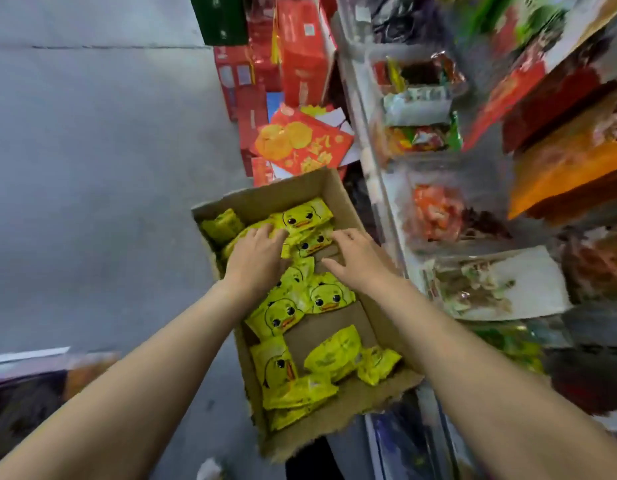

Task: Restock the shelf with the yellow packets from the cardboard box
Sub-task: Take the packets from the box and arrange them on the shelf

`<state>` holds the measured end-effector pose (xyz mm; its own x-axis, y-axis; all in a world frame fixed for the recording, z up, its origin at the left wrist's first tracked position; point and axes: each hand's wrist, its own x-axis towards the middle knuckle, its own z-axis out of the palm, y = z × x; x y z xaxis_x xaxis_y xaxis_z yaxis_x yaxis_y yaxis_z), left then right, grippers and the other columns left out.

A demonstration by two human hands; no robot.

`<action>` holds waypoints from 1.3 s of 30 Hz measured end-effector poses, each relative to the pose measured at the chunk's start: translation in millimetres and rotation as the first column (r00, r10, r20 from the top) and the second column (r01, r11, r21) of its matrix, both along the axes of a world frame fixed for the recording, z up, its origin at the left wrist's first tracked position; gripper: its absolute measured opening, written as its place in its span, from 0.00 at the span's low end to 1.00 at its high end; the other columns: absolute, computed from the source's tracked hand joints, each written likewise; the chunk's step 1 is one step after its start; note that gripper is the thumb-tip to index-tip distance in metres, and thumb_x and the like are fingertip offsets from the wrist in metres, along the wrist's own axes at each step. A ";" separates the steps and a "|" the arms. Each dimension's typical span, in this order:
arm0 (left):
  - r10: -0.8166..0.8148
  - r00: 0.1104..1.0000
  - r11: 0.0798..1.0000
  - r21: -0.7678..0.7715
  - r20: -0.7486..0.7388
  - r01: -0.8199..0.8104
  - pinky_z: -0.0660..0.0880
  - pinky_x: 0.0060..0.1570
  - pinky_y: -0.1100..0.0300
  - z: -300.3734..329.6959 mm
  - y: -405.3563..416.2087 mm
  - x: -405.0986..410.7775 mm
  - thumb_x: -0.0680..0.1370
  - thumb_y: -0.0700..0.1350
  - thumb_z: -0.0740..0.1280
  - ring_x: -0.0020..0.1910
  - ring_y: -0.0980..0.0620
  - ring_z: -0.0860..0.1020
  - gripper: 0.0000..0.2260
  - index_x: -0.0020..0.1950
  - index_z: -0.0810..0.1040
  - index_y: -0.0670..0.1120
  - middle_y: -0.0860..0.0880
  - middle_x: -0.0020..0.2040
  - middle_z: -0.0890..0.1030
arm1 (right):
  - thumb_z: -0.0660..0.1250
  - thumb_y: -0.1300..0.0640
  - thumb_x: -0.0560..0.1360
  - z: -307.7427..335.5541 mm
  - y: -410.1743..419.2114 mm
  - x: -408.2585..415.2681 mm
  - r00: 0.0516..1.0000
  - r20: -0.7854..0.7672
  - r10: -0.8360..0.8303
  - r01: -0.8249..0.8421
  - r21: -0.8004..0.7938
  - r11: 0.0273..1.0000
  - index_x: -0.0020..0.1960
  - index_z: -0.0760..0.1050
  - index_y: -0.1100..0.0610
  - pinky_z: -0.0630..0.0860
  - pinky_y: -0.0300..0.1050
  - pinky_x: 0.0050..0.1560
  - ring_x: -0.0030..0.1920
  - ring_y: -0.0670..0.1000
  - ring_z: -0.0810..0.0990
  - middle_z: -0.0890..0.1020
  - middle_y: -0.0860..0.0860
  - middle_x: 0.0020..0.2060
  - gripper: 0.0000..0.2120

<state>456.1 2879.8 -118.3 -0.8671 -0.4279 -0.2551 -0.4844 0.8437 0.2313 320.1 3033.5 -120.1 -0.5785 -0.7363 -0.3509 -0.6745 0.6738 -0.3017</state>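
No wording can be read with certainty. The red envelopes (302, 143) carry gold characters, perhaps Chinese, too blurred to make out. The yellow packets (305, 216) show only a duck face, and print on the red boxes (302, 46) is illegible.

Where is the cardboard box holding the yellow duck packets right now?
In the head view, the cardboard box sits centre frame on the grey floor, left of the shelf, just below the red gift boxes.
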 end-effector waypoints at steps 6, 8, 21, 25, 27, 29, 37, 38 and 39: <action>0.090 0.960 0.980 0.147 0.265 -0.133 0.72 0.58 0.47 -108.3 28.6 20.6 0.77 0.58 0.66 0.65 0.41 0.70 0.28 0.72 0.64 0.46 0.42 0.67 0.70 | 0.67 0.43 0.77 -106.1 18.5 1.2 0.979 0.196 -0.062 0.014 0.239 0.971 0.72 0.67 0.49 0.69 0.52 0.65 0.70 0.57 0.67 0.71 0.55 0.68 0.27; 0.130 0.935 0.968 0.161 0.330 -0.192 0.71 0.58 0.46 -133.2 37.0 22.6 0.77 0.57 0.66 0.66 0.40 0.69 0.28 0.72 0.63 0.45 0.42 0.69 0.69 | 0.69 0.44 0.76 -131.5 22.3 -0.7 0.970 0.231 -0.081 0.016 0.268 0.963 0.74 0.65 0.51 0.67 0.51 0.67 0.72 0.58 0.66 0.70 0.56 0.71 0.30; 0.472 0.769 0.780 0.203 0.431 -0.592 0.71 0.57 0.47 -209.6 51.6 34.5 0.71 0.54 0.75 0.64 0.40 0.71 0.31 0.66 0.65 0.42 0.41 0.65 0.71 | 0.76 0.48 0.70 -219.1 20.2 -9.3 0.982 0.178 0.059 -0.107 0.270 0.957 0.79 0.53 0.53 0.54 0.50 0.77 0.78 0.55 0.53 0.57 0.54 0.79 0.46; 0.491 0.744 0.757 0.201 0.453 -0.622 0.71 0.59 0.48 -213.4 51.4 28.8 0.71 0.53 0.75 0.66 0.40 0.70 0.31 0.67 0.66 0.42 0.40 0.66 0.71 | 0.77 0.48 0.69 -220.6 24.2 -2.5 0.995 0.059 0.086 -0.099 0.275 0.956 0.77 0.57 0.52 0.63 0.48 0.69 0.71 0.56 0.62 0.65 0.53 0.71 0.44; 0.471 0.739 0.792 0.138 0.481 -0.595 0.70 0.59 0.49 -213.6 49.1 28.0 0.72 0.54 0.74 0.66 0.41 0.68 0.30 0.67 0.66 0.44 0.42 0.66 0.72 | 0.77 0.48 0.69 -216.8 18.5 -1.8 0.996 -0.011 0.091 -0.084 0.295 0.952 0.75 0.60 0.53 0.65 0.48 0.65 0.67 0.56 0.65 0.67 0.54 0.67 0.42; 0.429 0.751 0.841 0.083 0.501 -0.535 0.68 0.58 0.51 -213.3 47.1 28.6 0.73 0.55 0.72 0.66 0.42 0.67 0.28 0.67 0.67 0.46 0.43 0.65 0.74 | 0.77 0.47 0.69 -212.3 11.9 -2.4 0.995 -0.044 0.094 -0.074 0.331 0.941 0.71 0.65 0.55 0.66 0.48 0.63 0.66 0.56 0.65 0.69 0.54 0.65 0.36; 0.412 0.766 0.811 0.184 0.493 -0.555 0.69 0.57 0.52 -181.9 52.8 27.1 0.71 0.62 0.72 0.62 0.43 0.70 0.22 0.60 0.79 0.51 0.44 0.57 0.79 | 0.77 0.45 0.69 -181.4 22.2 3.0 0.972 0.171 -0.160 0.090 0.359 0.929 0.62 0.72 0.52 0.74 0.48 0.52 0.61 0.60 0.78 0.80 0.56 0.60 0.26; 0.440 0.755 0.777 0.215 0.487 -0.591 0.72 0.54 0.51 -175.6 52.0 27.8 0.69 0.62 0.73 0.59 0.42 0.72 0.22 0.56 0.80 0.49 0.43 0.54 0.80 | 0.77 0.45 0.70 -175.1 26.6 4.5 0.951 0.195 -0.241 0.163 0.349 0.923 0.61 0.72 0.53 0.75 0.48 0.51 0.59 0.61 0.79 0.80 0.57 0.58 0.26; 0.466 0.746 0.741 0.252 0.476 -0.623 0.74 0.51 0.51 -170.5 50.7 29.1 0.68 0.62 0.74 0.57 0.42 0.74 0.22 0.51 0.80 0.47 0.42 0.51 0.81 | 0.77 0.45 0.69 -168.3 31.4 6.2 0.922 0.221 -0.319 0.236 0.333 0.913 0.62 0.72 0.53 0.75 0.48 0.51 0.60 0.62 0.78 0.80 0.58 0.58 0.27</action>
<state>485.2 2930.5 -288.8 -0.3205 -0.5974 -0.7352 -0.9414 0.2872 0.1770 326.2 3065.0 -288.4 -0.5993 -0.3981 -0.6945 -0.3696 0.9072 -0.2010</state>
